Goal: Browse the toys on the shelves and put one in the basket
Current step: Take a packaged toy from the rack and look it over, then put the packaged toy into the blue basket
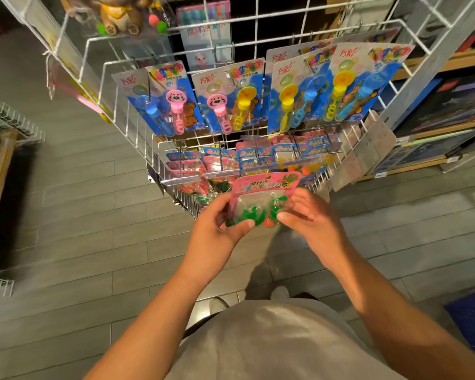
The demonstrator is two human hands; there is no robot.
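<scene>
Grey floor planks (80, 215) fill most of the view, from 6 o'clock up to 9 o'clock. On them stands a white wire rack (137, 127), which takes the upper middle, toward 12 o'clock. Wooden shelves (436, 133) with dark boxes are at 3 o'clock. On the rack hang blue cards with bubble wands (231, 100) in one row, and below them, near the centre, a row of smaller pink and blue packets (258, 154). Just under this lower row, a little toward 6 o'clock from the centre, both hands hold one toy packet (261, 198) with a pink card and green sticky shapes behind clear plastic. The left hand (217, 229) grips its left edge, with the thumb pressed on the front. The right hand (310, 215) grips its right edge in the same way, fingers curled behind. The packet is tilted, with its top toward the rack.
</scene>
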